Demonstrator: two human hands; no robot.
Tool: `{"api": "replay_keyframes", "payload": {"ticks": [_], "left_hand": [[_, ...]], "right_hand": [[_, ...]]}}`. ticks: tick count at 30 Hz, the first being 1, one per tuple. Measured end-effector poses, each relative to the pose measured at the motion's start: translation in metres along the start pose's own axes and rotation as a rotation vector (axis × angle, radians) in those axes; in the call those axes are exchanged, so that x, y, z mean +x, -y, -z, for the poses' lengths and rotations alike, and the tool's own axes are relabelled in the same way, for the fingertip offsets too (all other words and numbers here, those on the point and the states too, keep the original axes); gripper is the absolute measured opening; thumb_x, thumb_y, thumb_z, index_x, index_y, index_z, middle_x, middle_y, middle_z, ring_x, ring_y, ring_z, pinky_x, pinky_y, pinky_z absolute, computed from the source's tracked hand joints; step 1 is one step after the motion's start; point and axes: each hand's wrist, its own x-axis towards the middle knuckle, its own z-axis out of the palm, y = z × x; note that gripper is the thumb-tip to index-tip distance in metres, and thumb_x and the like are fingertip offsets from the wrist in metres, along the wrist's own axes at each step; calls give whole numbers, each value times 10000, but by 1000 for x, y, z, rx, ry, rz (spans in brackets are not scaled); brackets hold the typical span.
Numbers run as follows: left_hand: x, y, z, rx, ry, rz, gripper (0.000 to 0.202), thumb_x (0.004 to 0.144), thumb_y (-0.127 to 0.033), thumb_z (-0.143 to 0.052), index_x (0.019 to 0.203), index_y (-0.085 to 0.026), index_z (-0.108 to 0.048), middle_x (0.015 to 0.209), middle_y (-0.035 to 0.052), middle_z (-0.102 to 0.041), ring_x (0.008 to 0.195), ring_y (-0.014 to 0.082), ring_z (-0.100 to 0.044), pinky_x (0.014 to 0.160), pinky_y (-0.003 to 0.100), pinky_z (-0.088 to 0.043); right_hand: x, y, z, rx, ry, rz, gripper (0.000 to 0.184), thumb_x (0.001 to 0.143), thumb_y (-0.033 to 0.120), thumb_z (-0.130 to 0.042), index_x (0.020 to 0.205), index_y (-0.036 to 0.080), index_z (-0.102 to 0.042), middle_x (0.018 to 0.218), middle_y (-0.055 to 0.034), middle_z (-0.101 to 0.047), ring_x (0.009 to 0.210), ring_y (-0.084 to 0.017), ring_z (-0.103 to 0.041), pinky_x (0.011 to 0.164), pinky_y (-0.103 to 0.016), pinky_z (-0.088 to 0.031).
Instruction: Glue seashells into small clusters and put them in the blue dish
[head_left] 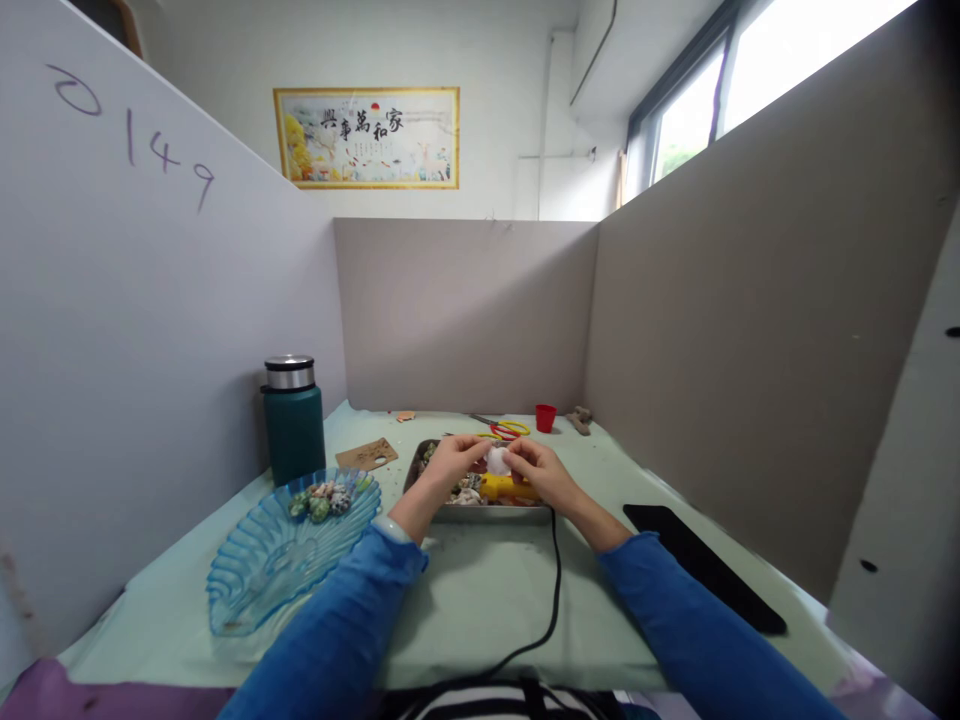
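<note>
Above a metal tray (487,514), my left hand (454,464) and my right hand (543,470) face each other with fingertips pinched. Between them is a small white rounded piece (497,461), gripped from both sides; its exact kind is too small to make out. Under my hands, the tray holds a yellow corded tool (504,489) that looks like a hot glue gun, along with several shells or pebbles (466,494). My fingers and wrists cover part of the tray's contents.
On the left stand a blue scalloped glass dish (262,575) with several speckled shell-like pieces (321,501) and a teal bottle (293,430). Brown cardboard (367,454), yellow-handled scissors (511,429) and a red cup (545,418) lie farther back. A black cable (556,590) runs forward; a black flat slab (701,565) is right.
</note>
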Motion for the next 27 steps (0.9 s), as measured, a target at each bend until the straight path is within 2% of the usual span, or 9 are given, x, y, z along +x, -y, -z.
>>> {"api": "replay_keyframes", "payload": {"ticks": [7, 12, 16, 27], "left_hand": [[1, 0, 2, 35, 27, 19, 457, 581, -556, -828, 711, -127, -739, 748, 82, -691, 720, 185, -617, 701, 303, -505], [-2, -2, 2, 47, 42, 18, 406, 613, -511, -818, 738, -132, -742, 733, 64, -681, 688, 167, -597, 663, 278, -485], [0, -1, 4, 111, 74, -23, 345, 652, -477, -790, 689, -141, -723, 676, 45, -657, 643, 152, -574, 626, 255, -462], [6, 8, 9, 189, 103, -54, 279, 681, -431, -753, 659, -156, -708, 627, 28, -638, 607, 144, -563, 610, 247, -456]], "right_hand": [[0, 0, 0, 16, -10, -5, 419, 770, 601, -659, 736, 199, -548, 556, 46, -521, 517, -118, -466, 553, -264, -385], [-1, 1, -1, -35, 2, -6, 391, 783, 573, -649, 742, 192, -568, 574, 41, -514, 517, -119, -447, 539, -262, -365], [-1, 0, 0, -69, -7, 6, 348, 781, 526, -653, 717, 195, -567, 586, 36, -513, 525, -120, -441, 530, -259, -354], [-1, 0, -1, -107, -20, 2, 283, 761, 458, -659, 696, 192, -585, 621, 18, -551, 560, -136, -475, 560, -275, -399]]}}
